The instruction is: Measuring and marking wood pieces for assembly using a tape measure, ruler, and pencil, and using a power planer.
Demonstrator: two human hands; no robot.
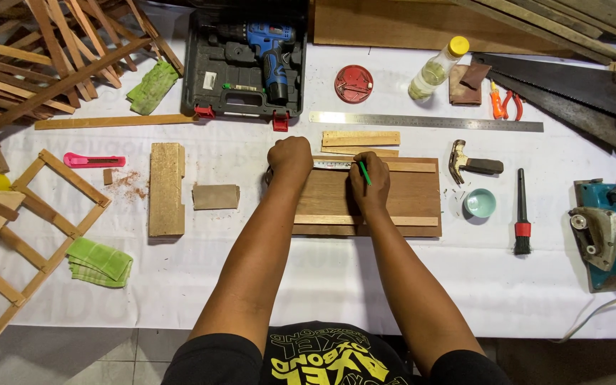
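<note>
A brown wooden board (408,196) with two pale strips along its long edges lies on the white-covered table (336,278). My left hand (290,160) is fisted at the board's far left corner, holding a tape measure whose blade (333,164) stretches along the upper strip. My right hand (366,182) grips a green pencil (364,173), tip down at the blade's edge. Two short pale wood strips (360,139) lie just beyond the board.
Long steel ruler (425,121), open case with a blue drill (269,50), hammer (473,164), small teal bowl (480,202), brush (522,214), handsaws (572,82) and blue power tool (611,235) at right. Wood block (166,189), pink cutter (94,160), wooden frames (23,235) at left.
</note>
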